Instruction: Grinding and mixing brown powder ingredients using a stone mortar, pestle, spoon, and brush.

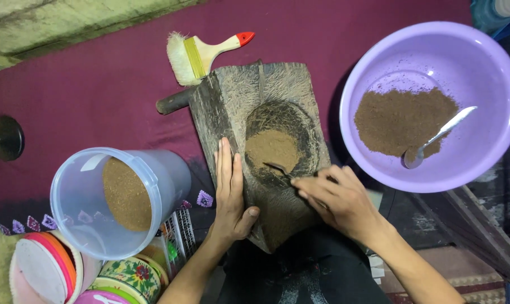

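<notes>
A dark wooden slab (277, 84) with a round hollow lies in front of me, and the hollow holds brown powder (273, 149). My left hand (230, 197) lies flat on the slab's left edge, thumb hooked under it. My right hand (336, 200) grips a small dark spoon (277, 169) whose tip rests at the lower rim of the powder. A purple basin (494, 73) at the right holds more brown powder (401, 121) and a metal spoon (437, 138).
A clear plastic tub (170, 174) lies tipped at the left with brown powder inside. A paintbrush (201, 53) with a red-tipped handle lies behind the slab on maroon cloth (97, 84). Colourful tins (134, 276) and a pink lid (41, 270) sit at the bottom left.
</notes>
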